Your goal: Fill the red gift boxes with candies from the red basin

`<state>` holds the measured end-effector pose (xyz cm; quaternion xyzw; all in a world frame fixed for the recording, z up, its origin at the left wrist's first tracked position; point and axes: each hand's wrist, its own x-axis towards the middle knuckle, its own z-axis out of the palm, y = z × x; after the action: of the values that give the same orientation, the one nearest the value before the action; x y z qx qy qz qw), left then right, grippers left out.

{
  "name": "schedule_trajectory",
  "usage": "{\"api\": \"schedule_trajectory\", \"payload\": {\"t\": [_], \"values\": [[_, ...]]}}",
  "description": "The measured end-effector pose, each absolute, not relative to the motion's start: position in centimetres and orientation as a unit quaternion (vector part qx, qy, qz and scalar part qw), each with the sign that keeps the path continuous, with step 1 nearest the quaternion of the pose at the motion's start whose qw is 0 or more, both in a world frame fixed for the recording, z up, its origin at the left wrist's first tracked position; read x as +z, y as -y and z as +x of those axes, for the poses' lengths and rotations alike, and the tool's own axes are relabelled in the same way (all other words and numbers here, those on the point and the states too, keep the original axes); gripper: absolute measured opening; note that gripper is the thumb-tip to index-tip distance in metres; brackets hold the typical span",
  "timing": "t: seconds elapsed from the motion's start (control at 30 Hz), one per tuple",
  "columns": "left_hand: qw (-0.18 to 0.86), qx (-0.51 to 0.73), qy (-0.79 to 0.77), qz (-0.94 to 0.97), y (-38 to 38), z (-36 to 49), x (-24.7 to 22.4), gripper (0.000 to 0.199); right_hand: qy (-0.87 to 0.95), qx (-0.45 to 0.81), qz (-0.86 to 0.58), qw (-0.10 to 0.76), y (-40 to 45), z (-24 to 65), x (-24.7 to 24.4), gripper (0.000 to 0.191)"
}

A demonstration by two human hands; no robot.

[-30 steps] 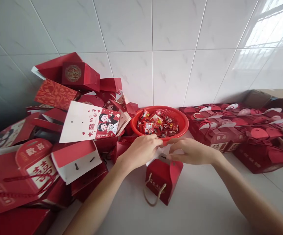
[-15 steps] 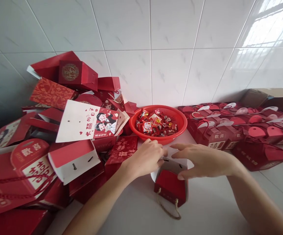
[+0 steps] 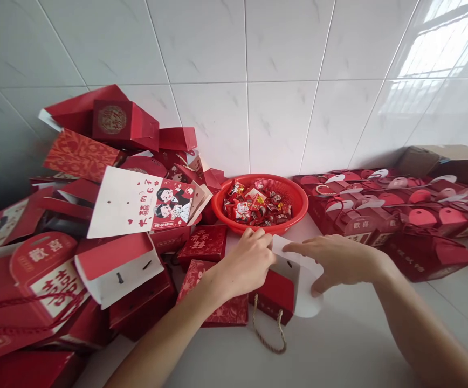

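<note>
A small red gift box (image 3: 276,293) with a twisted rope handle (image 3: 267,345) lies on the white surface in front of me, its white inside showing. My left hand (image 3: 252,258) is closed at the box's far left edge, fingers curled with their tips partly hidden. Spread beside the box's right side is my right hand (image 3: 333,264), its thumb and fingers apart over a rounded white flap (image 3: 309,296) that is folded outward. Beneath my left forearm lies a patterned red box (image 3: 232,311), touching or close to the gift box.
A red plastic basket (image 3: 302,202) of wrapped sweets (image 3: 258,205) stands behind my hands. Folded and open red boxes (image 3: 124,126) pile up on the left. Rows of closed gift boxes (image 3: 424,253) fill the right, with a cardboard box (image 3: 452,156) behind. A tiled wall rises at the back.
The gift box has shifted slightly left, and its white flaps now spread out to the right and back. The patterned red box shows further right and nearer, under my left forearm.
</note>
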<state>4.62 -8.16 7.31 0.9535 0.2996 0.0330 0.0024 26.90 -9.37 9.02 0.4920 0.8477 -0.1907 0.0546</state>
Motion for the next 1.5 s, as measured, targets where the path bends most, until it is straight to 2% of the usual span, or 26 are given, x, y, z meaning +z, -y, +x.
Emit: {"api": "schedule_trajectory", "payload": {"t": [0.13,0.23,0.33,0.47,0.6,0.7,0.77,0.83,0.9,0.93,1.03,1.13,1.23,1.3,1.4,1.5], "values": [[0.037,0.041,-0.267,0.962,8.1,4.3,7.7,0.037,-0.843,-0.184,0.501,0.068,9.2,26.7,8.9,0.08],[0.132,0.079,-0.238,0.959,7.6,3.6,8.4,0.034,-0.843,-0.182,0.501,0.067,9.1,26.8,8.8,0.083],[0.238,0.053,-0.208,0.947,7.4,2.8,9.1,0.034,-0.84,-0.188,0.507,0.051,9.0,26.7,8.7,0.085],[0.258,0.005,-0.244,0.935,8.0,2.2,9.8,0.018,-0.836,-0.195,0.509,0.057,8.9,26.3,8.7,0.081],[0.184,-0.039,-0.379,0.906,8.7,2.0,9.7,0.065,-0.84,-0.2,0.501,0.053,8.9,26.3,9.0,0.077],[0.169,-0.054,-0.404,0.898,8.6,2.2,8.9,0.083,-0.854,-0.222,0.471,0.013,7.6,26.7,9.8,0.072],[0.168,-0.05,-0.395,0.902,8.3,2.4,8.3,0.086,-0.862,-0.248,0.441,-0.042,5.6,26.6,10.3,0.057],[0.162,-0.04,-0.385,0.908,8.1,2.8,7.8,0.083,-0.858,-0.232,0.445,-0.105,2.6,25.7,10.4,0.039],[0.155,-0.033,-0.382,0.91,8.1,3.0,7.6,0.08,-0.835,-0.16,0.506,-0.144,-0.8,24.2,9.9,0.025],[0.154,-0.03,-0.382,0.911,8.1,3.0,7.6,0.08,-0.818,-0.138,0.538,-0.151,-2.4,23.4,9.5,0.022],[0.153,-0.018,-0.376,0.914,8.2,2.8,7.7,0.079,-0.799,-0.138,0.564,-0.154,-6.4,21.5,7.9,0.03],[0.164,0.001,-0.363,0.917,8.2,2.3,7.9,0.078,-0.793,-0.172,0.56,-0.164,-8.3,20.8,6.6,0.022],[0.166,0.033,-0.35,0.921,8.0,2.0,8.4,0.073,-0.789,-0.202,0.542,-0.209,-8.6,21.2,6.0,0.016],[0.161,0.081,-0.35,0.919,7.6,2.1,8.7,0.059,-0.783,-0.219,0.528,-0.247,-8.0,21.7,5.9,0.016],[0.159,0.224,-0.381,0.882,6.3,2.3,8.8,0.033,-0.733,-0.341,0.457,-0.371,-6.4,22.3,6.1,0.029],[0.153,0.38,-0.443,0.798,4.6,2.4,8.2,0.034,-0.649,-0.477,0.338,-0.487,-4.5,22.1,6.6,0.042]]}}
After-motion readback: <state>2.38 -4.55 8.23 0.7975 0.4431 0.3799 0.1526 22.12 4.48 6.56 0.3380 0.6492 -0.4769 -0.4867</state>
